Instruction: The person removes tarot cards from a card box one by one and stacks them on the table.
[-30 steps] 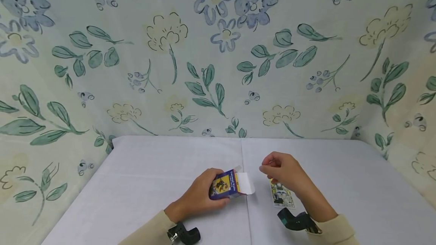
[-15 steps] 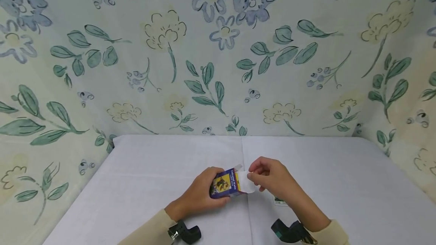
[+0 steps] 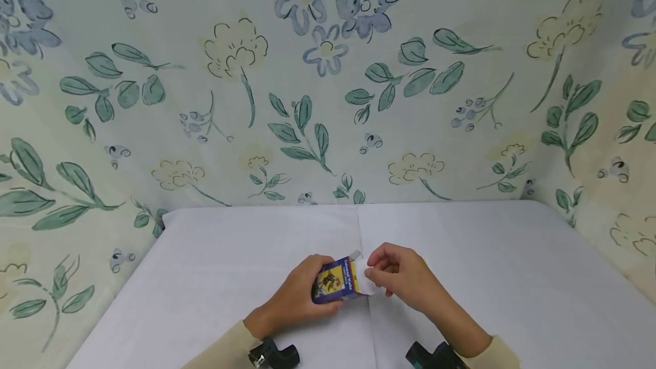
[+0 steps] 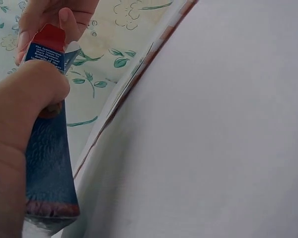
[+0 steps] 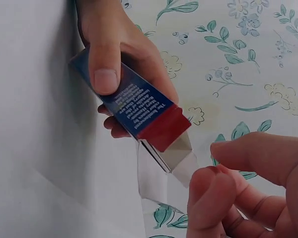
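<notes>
A blue and yellow tarot card box (image 3: 333, 281) is gripped by my left hand (image 3: 292, 298), its thumb and fingers on opposite sides. The box's end is open, with a white flap (image 3: 364, 278) sticking out to the right. My right hand (image 3: 402, 275) is beside that flap, fingers bent. In the right wrist view, a gap separates the thumb (image 5: 253, 156) from the curled fingers, and nothing shows between them. A red side flap (image 5: 166, 130) stands out from the box's mouth. The box's inside cannot be made out.
White cloth covers the table (image 3: 230, 255). Behind it hangs a floral curtain (image 3: 328, 130), which also runs along both sides. A dark camera mount is strapped at each wrist, including the left mount (image 3: 275, 353).
My right hand has moved left and slightly down to the box's white flap. The tarot card seen earlier beneath the right hand no longer shows. My left hand still holds the box.
</notes>
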Demonstrator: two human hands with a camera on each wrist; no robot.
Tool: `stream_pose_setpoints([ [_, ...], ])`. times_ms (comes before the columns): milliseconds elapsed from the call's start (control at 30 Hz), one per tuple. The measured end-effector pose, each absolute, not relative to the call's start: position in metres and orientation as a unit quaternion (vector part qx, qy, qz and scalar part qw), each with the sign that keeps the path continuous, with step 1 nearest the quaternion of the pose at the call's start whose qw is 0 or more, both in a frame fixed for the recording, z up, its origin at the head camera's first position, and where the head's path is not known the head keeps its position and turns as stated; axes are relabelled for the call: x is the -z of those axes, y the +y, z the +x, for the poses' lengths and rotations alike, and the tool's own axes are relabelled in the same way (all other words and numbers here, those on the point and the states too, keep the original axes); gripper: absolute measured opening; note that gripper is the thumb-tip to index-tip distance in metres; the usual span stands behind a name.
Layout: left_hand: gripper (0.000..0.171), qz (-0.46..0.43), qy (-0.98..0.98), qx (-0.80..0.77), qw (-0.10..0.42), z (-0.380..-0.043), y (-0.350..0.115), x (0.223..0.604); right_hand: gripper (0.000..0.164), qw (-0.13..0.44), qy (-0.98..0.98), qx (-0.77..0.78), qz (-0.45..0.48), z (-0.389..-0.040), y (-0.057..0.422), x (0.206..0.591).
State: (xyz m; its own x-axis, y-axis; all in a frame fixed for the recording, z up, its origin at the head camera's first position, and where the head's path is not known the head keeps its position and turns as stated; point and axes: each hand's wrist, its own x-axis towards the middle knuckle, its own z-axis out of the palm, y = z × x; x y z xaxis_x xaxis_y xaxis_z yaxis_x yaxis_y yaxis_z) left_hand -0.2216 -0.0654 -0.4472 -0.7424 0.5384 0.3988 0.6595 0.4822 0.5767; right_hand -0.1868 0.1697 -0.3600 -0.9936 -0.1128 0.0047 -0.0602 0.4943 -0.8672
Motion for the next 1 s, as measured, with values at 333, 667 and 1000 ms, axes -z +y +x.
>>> stream_pose_setpoints([
  [333,0.071,-0.352,-0.858,0.362,0.101,-0.217,-0.062,0.448,0.014,0.030,0.873,0.484,-0.056,-0.186,0.167,0.365],
  [667,0.072,-0.339,-0.861,0.365,0.105,-0.215,-0.060,0.448,0.018,0.022,0.875,0.481,-0.055,-0.189,0.163,0.376],
  [1000,0.070,-0.357,-0.853,0.364,0.114,-0.215,-0.059,0.449,0.028,0.019,0.867,0.493,-0.068,-0.187,0.160,0.383],
])
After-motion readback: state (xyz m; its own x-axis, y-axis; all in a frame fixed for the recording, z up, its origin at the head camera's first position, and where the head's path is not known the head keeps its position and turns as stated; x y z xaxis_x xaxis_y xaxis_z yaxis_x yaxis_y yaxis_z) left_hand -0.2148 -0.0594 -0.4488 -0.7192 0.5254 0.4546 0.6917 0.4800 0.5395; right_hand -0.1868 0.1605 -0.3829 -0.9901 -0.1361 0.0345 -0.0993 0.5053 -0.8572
